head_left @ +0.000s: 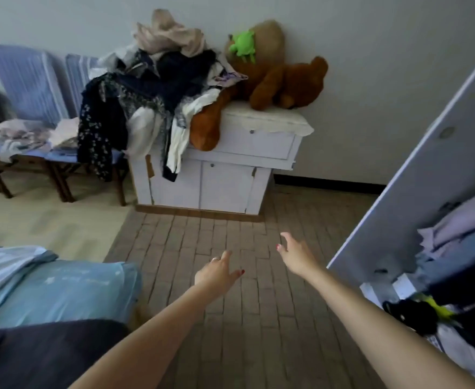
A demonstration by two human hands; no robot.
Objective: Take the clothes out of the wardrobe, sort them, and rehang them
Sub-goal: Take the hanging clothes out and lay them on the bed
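Note:
A tall heap of clothes [157, 77], dark, white and beige, lies on the left part of a white cabinet [225, 186] against the far wall. Some garments hang down its front and over a chair. The open wardrobe [416, 192] stands at the right edge, with folded lilac and blue clothes [461, 226] on its shelves. Both my arms reach forward over the brick floor. My left hand [216, 273] is empty with relaxed fingers. My right hand [295, 254] is empty too, fingers loosely spread, left of the wardrobe door.
Brown teddy bears [281, 82] and a green plush toy [243, 46] sit on the cabinet's right side. Two blue cushioned chairs [31, 88] at the left hold light garments [20, 136]. A bed with blue bedding [56, 290] fills the lower left.

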